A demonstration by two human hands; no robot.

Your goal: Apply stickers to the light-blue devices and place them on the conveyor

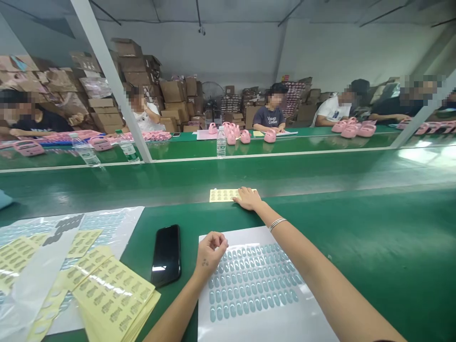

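Reaching forward, my right hand (247, 198) lies with fingers outstretched on the right part of a small yellow sticker sheet (223, 195) printed with rows of grey figures. My left hand (211, 255) is closed in a pinch over the upper left of a white sheet (228, 331). Whatever its fingertips hold, if anything, is too small to make out. Rows of glossy teal oval stickers (251, 287) cover that white sheet, and my right forearm crosses above its right side.
Left of my hands lie a black phone (166, 255), a stack of yellow sticker sheets (117, 297) and more sheets on white film (133, 216). Across the green belt (285, 171) are water bottles (221, 142), pink shoe-shaped items (270, 136), slanted posts (110, 76) and several seated people.
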